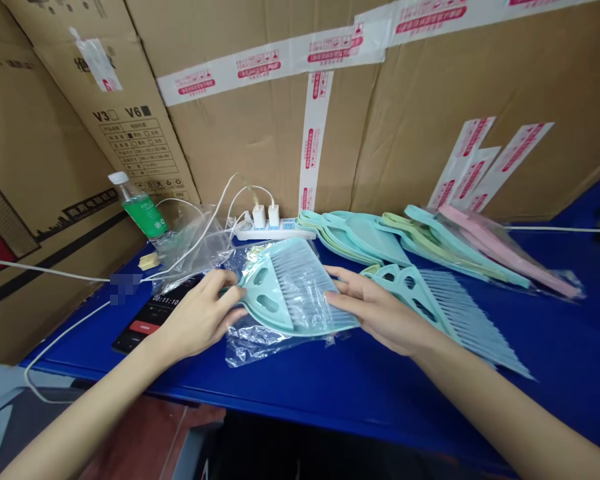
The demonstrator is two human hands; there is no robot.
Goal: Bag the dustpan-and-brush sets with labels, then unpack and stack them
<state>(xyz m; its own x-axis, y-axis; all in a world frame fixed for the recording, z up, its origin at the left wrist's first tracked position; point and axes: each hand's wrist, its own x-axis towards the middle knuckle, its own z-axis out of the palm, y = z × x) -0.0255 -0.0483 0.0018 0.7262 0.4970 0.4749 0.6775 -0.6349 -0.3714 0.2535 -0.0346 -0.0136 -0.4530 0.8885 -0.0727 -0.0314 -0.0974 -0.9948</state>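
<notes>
A light teal dustpan with a brush lying in it (265,293) is in clear plastic film at the middle of the blue table. My left hand (205,313) pinches its left end, fingers closed round the handle side. From the right, my right hand (375,307) grips the pan's right edge, thumb on top near the bristles. Loose plastic film (253,343) hangs out beneath the pan. Just beyond my right hand lies another teal brush (430,307) with pale blue bristles spread toward the right.
Teal and green dustpans (350,233) are stacked at the back, with a pink one (510,250) in film at the right. A power strip (275,231), bottle (145,210), plastic bags (195,243), cables and a phone (150,317) lie left; cardboard boxes (255,147) stand behind the table (330,393).
</notes>
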